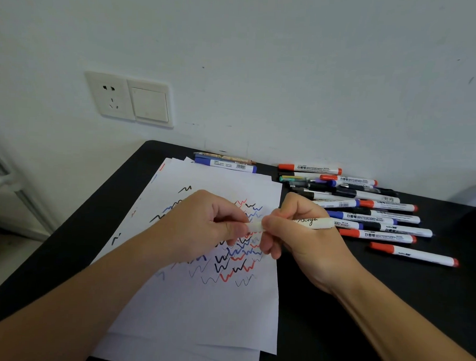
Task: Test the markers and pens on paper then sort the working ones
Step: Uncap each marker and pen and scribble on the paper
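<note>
Both hands meet over the middle of the paper point(198, 309), each grasping one end of a cream-white pen point(315, 222) that lies roughly level, its long axis running from nine to three o'clock. The left hand point(202, 225) pinches the pen's near end, a pale cap or tip point(254, 226), between thumb and curled fingers; whether that piece is seated or pulled free cannot be told. The right hand point(297, 237) wraps its fingers round the barrel, which shows black script lettering and juts out past the knuckles toward three o'clock. Beneath them the top sheet of a loose stack bears rows of black, blue and red zigzag test marks. The stack lies on a black bench point(389, 309) set against a white wall. At about two o'clock from the hands, a pile of whiteboard markers point(366, 210) with red, blue and black caps lies jumbled side by side, one red-capped marker point(413, 254) a little apart at its near edge. At twelve o'clock, beyond the paper's far edge, a blue-capped marker point(226, 165) lies beside the wall. A wall socket and switch point(128, 99) sit at ten o'clock.
</note>
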